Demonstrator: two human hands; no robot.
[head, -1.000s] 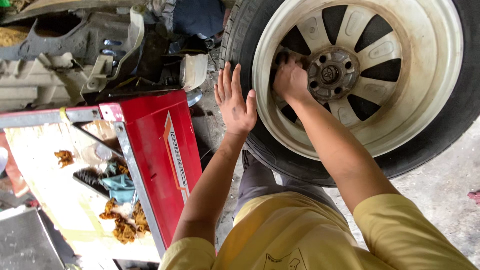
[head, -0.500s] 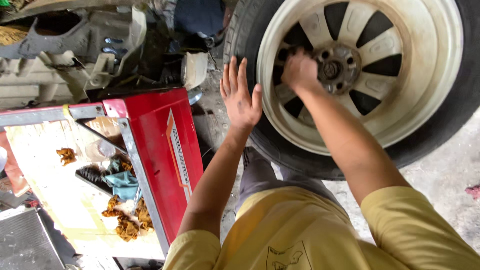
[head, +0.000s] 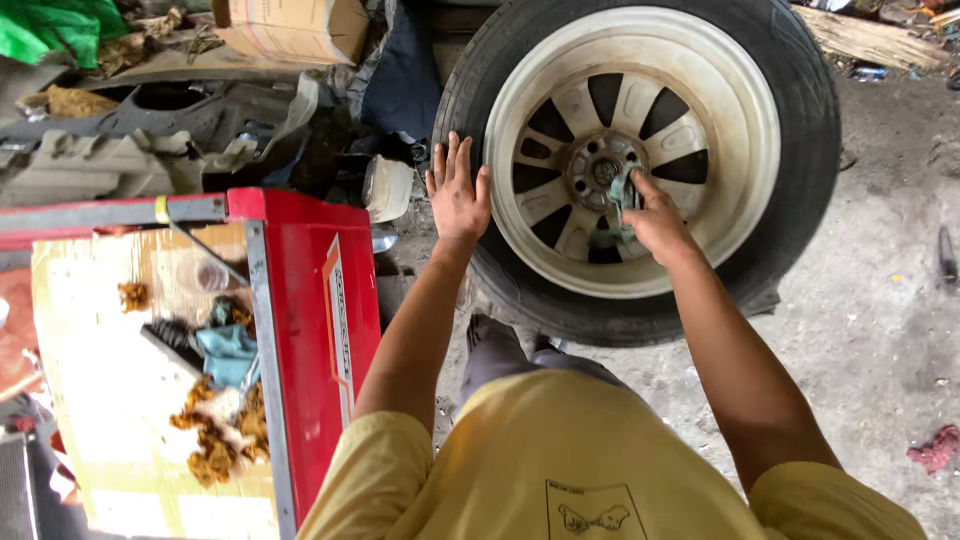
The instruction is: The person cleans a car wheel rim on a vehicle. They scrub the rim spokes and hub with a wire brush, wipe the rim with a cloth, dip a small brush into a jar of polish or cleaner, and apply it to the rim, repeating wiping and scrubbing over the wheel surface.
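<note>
A car wheel stands upright in front of me, a black tyre [head: 800,120] around a dirty white alloy rim [head: 740,130] with a grey hub [head: 600,170] in the middle. My left hand [head: 458,192] lies flat and open against the tyre's left sidewall, fingers spread upward. My right hand [head: 655,222] presses a small grey-green rag [head: 622,195] against the rim just right of and below the hub. My yellow shirt fills the bottom of the head view.
A red tool cart [head: 320,300] stands at the left, its tray holding a bluish cloth [head: 228,350] and brown greasy lumps [head: 215,440]. Grey car parts [head: 150,140] and a cardboard box [head: 295,28] lie behind it. Grey concrete floor [head: 880,300] spreads to the right, with a red scrap [head: 935,447].
My right hand has slid from the hub's left side to its lower right, and the rag now shows in it. The view has pulled back; my left hand stays on the tyre.
</note>
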